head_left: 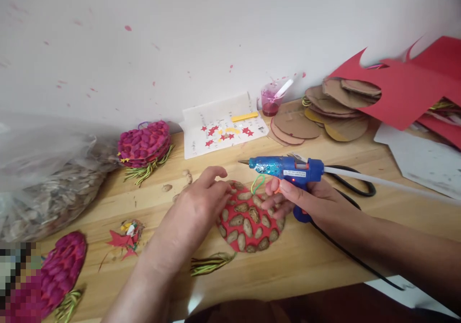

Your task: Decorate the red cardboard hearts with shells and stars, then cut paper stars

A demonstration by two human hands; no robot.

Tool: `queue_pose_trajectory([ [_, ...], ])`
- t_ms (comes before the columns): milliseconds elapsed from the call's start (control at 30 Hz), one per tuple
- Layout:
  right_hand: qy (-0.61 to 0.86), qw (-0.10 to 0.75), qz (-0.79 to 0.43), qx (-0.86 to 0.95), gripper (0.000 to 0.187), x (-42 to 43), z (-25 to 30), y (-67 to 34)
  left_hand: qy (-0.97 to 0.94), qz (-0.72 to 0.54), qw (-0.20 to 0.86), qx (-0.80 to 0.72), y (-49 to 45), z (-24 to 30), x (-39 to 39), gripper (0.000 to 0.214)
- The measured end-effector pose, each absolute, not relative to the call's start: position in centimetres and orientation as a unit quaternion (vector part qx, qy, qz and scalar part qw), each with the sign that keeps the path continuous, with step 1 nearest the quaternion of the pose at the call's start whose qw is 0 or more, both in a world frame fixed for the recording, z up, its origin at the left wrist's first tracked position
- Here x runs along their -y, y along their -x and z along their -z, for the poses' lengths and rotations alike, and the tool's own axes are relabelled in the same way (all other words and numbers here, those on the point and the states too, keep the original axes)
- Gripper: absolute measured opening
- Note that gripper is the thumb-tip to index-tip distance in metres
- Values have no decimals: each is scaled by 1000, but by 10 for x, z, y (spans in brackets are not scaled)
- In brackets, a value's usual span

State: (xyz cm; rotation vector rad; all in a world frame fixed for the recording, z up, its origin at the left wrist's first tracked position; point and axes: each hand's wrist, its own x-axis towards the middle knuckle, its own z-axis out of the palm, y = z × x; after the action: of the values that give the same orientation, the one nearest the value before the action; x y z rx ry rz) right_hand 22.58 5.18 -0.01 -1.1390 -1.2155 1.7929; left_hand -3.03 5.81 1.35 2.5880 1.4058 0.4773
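Note:
A red disc (255, 240) studded with brown peanuts (248, 227) lies flat on the table, a green loop at its top and a yellow-green tassel (211, 264) at its lower left. Over the disc's upper left edge, my left hand (207, 196) is closed with fingers curled down; its fingertips touch or nearly touch the peanuts there, and anything between them is hidden. My right hand (306, 198) grips a blue glue gun (281, 167) above the disc's right side. The gun's nozzle points left, and a white glue stick (363, 176) sticks out behind.
Loose peanuts (167, 187) and red paper scraps (122, 239) lie left of the disc. A plastic bag of shells (65, 198) and purple-pink tasselled discs (144, 140) stand farther left. Behind are a sheet with stars (196, 145), a paint cup (270, 107), cardboard rounds (297, 124) and red paper (403, 97).

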Motion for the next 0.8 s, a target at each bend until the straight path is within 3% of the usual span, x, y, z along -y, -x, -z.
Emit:
queue_pose_trajectory([
  [800,434,317,-691,484,24,-54,-5,-229,-874,-113,103,-462,30,-7,-57,23],
])
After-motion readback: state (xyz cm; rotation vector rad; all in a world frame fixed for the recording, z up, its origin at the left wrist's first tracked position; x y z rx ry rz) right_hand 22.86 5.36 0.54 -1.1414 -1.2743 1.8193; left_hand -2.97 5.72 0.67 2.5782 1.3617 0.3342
